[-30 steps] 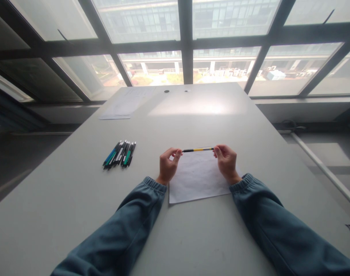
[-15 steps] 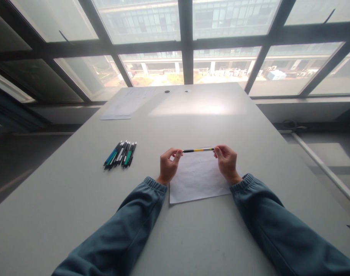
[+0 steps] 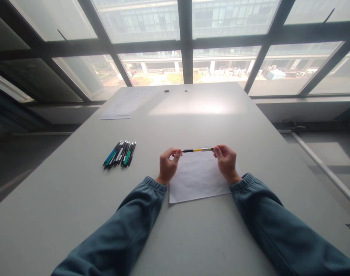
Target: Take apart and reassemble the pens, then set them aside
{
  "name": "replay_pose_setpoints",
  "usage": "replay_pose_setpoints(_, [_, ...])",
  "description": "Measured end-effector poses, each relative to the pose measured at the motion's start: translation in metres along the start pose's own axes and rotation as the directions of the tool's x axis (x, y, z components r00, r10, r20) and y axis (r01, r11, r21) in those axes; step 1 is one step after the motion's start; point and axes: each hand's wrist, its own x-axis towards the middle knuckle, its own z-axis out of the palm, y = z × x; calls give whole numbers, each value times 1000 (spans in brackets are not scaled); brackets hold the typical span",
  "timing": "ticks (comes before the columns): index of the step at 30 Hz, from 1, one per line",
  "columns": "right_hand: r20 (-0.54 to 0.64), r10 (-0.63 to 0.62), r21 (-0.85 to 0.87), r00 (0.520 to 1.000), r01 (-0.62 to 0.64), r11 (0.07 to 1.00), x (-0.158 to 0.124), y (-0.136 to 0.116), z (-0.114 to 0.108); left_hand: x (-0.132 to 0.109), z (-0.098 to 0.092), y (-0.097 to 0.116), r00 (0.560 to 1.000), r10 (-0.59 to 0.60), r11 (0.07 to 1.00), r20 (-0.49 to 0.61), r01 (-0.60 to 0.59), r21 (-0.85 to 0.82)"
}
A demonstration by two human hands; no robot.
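Yellow-and-black pen (image 3: pixel 197 150): you hold it roughly level near the far edge of a white sheet (image 3: pixel 200 180); whether it touches the paper, cannot tell. Your left hand (image 3: pixel 168 165) pinches the black end between thumb and fingers; your right hand (image 3: pixel 226 163) pinches the opposite end likewise. Left of your hands, well apart, a cluster of pens (image 3: pixel 119 155) lies on the white table (image 3: pixel 175 241). Beyond these, papers (image 3: pixel 117 106) near the far left edge.

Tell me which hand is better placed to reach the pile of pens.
The left hand, probably: it is nearer the pile, while the right hand is farther off, across the paper. Each pinches one end of the yellow pen.
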Motion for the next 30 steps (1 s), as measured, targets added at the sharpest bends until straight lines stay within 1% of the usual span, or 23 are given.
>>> replay_pose_setpoints(17, [8, 6, 10, 1000, -6, 1000, 0, -1, 0, -1, 0, -4, 999, -32, 999, 12, 33, -18])
replay_pose_setpoints(30, [16, -3, -1, 1000, 3, 1000, 0, -3, 1, -1, 1, -3, 999, -44, 999, 1, 44, 5])
